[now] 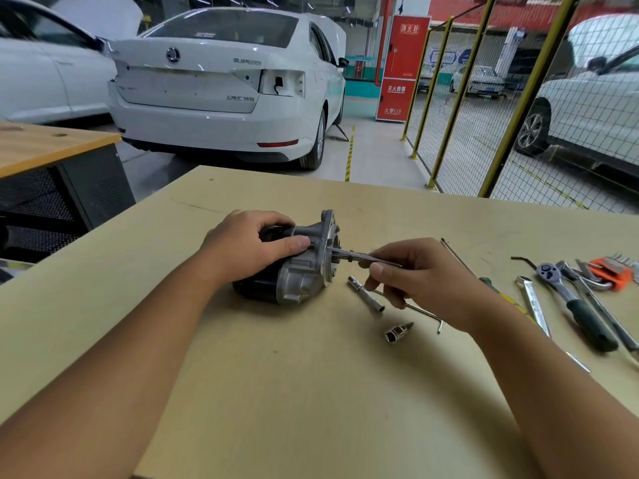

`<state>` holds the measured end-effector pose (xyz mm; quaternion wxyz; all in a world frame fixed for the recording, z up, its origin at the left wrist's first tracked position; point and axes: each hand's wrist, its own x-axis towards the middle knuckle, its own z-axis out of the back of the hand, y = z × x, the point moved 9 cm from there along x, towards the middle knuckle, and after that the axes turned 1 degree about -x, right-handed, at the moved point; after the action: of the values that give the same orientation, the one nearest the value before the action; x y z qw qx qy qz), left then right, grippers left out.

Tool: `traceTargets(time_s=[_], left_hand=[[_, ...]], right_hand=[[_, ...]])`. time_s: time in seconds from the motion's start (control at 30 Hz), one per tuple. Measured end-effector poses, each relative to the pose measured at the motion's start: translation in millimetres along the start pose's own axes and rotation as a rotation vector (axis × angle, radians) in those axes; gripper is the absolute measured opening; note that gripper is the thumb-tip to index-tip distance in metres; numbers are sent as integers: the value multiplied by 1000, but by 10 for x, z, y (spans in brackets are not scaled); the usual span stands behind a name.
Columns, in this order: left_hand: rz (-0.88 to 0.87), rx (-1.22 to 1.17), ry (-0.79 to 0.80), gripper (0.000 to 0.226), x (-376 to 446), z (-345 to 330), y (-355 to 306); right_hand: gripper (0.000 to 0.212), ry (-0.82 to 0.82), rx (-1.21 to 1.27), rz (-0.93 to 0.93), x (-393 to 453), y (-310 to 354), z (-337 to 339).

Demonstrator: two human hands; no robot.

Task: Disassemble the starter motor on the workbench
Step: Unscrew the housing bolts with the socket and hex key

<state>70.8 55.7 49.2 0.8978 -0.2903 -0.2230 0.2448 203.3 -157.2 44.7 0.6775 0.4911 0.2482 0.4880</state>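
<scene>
Left hand [249, 247] reaches in from lower left, forearm angled up across the bench [311, 392], fingers curled over the top of the starter motor [294, 267] and thumb laid along its side toward the flange: a firm grip on the body. Right hand [415, 271] comes in from lower right, wrist bent inward, thumb and fingertips pinching a thin metal rod [359, 256] that runs leftward and meets the motor's flange face; the rod is motion-blurred, so its exact type cannot be told. Starter motor lies on its side near bench centre, black cylindrical body under the left hand, cast aluminium nose and round flange facing the right hand, between the two hands. Just below the right hand: a tubular socket spanner [366, 294], a short socket [397, 332], and a bent L-shaped rod [423, 311]. Further right, well apart from the motor: a ratchet wrench with dark green grip [574, 305], a flat spanner [536, 305], an orange holder of hex keys [612, 273]. Writing: white car [224, 81] behind the bench carries "SUPERB" on the boot lid with a round badge; Chinese lettering lower down is too small to read. Red cabinet [401, 67] shows Chinese characters and "110" at its foot.
</scene>
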Motion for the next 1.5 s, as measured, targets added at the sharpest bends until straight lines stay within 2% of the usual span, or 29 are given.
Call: traceTargets(time_s=[0.2, 0.3, 0.53, 0.73, 0.87, 1.1, 1.23, 1.37, 1.5], left_hand=[[-8, 13, -1, 74, 3, 0, -3], [-13, 21, -1, 73, -1, 3, -12], [-7, 13, -13, 76, -24, 21, -48], [4, 10, -19, 77, -76, 12, -97], [10, 38, -13, 75, -99, -21, -127], [11, 112, -45, 68, -106, -38, -136], [-1, 118, -59, 66, -104, -51, -154], [5, 146, -73, 71, -118, -74, -198], [14, 161, -93, 70, -104, -109, -222]], right_hand=[[38, -61, 25, -92, -7, -1, -37], [43, -80, 11, -127, -19, -11, -50], [26, -207, -138, -60, 2, 12, 60], [20, -293, -486, 77, -3, 151, 187], [19, -331, -582, 133, -26, 192, 274], [21, -266, -731, 112, 8, 145, 246], [29, -321, -669, 68, 6, 121, 306], [40, -358, -403, -74, -3, -16, 374], [44, -449, -432, -76, -28, 1, 450]])
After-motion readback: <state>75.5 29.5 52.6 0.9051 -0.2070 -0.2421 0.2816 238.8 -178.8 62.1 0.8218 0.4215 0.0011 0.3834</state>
